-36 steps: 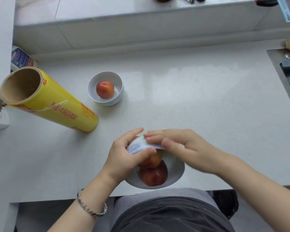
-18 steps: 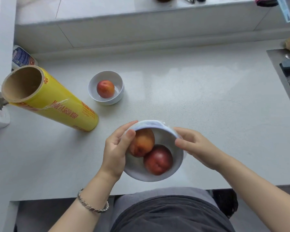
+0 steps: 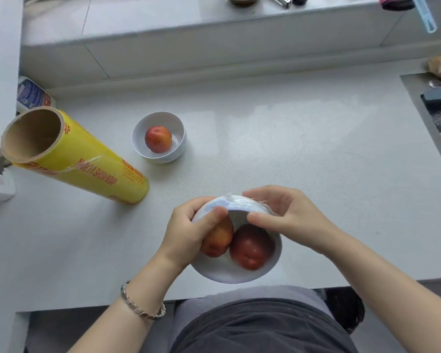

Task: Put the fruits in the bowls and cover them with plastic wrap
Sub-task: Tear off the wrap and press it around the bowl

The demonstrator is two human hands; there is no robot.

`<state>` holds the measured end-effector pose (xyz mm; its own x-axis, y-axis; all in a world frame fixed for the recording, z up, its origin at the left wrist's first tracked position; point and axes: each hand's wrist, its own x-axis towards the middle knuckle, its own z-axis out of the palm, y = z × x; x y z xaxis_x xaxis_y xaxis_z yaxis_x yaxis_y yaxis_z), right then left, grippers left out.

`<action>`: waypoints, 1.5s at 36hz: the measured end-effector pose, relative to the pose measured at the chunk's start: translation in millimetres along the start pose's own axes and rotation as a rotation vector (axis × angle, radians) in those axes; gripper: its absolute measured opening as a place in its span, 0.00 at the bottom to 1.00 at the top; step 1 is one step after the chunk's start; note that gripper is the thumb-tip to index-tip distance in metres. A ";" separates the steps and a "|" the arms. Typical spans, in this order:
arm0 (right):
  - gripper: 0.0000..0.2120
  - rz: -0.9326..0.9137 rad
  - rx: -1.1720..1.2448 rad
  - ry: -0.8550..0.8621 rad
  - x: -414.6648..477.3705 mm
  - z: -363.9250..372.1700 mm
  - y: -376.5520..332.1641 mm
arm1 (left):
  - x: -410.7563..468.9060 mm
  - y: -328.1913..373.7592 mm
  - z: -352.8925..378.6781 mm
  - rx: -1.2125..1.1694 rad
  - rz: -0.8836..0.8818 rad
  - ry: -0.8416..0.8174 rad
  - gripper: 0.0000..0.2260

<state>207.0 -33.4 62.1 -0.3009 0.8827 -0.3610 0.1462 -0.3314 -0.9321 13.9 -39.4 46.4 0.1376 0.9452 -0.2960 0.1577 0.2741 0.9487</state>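
At the table's [image 3: 316,149] near edge the left hand [image 3: 189,233] grips the tipped bowl [image 3: 229,273] holding two fruits [image 3: 251,247], likely steadying it, while the right hand [image 3: 285,217] pinches the plastic wrap [image 3: 239,202] bunched on its far rim, probably to stretch it across.

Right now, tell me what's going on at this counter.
A person is wrapping the near bowl, which holds two fruits. The left hand has a grip on its rim, while the right hand pinches plastic wrap bunched on the far edge. The far bowl, with one fruit, sits uncovered beside the yellow wrap roll.
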 end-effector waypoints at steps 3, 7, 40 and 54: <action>0.04 -0.010 -0.077 -0.004 0.7 -2.9 -12.2 | -5.1 -0.8 1.1 0.016 0.022 0.071 0.18; 0.06 -0.007 -0.334 -0.108 7.3 -5.6 -26.8 | -10.7 -1.0 0.9 0.055 0.018 0.084 0.18; 0.15 0.353 -0.010 -0.244 36.8 3.2 -23.6 | -13.4 0.3 2.8 0.156 0.018 -0.020 0.12; 0.16 0.231 -0.121 0.164 40.6 -30.0 -17.1 | -36.5 -11.2 2.7 0.180 0.005 -0.056 0.14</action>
<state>220.5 18.2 64.3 -0.0921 0.8337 -0.5445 0.3076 -0.4962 -0.8119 9.8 -77.5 46.2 0.1920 0.9338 -0.3020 0.3286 0.2288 0.9163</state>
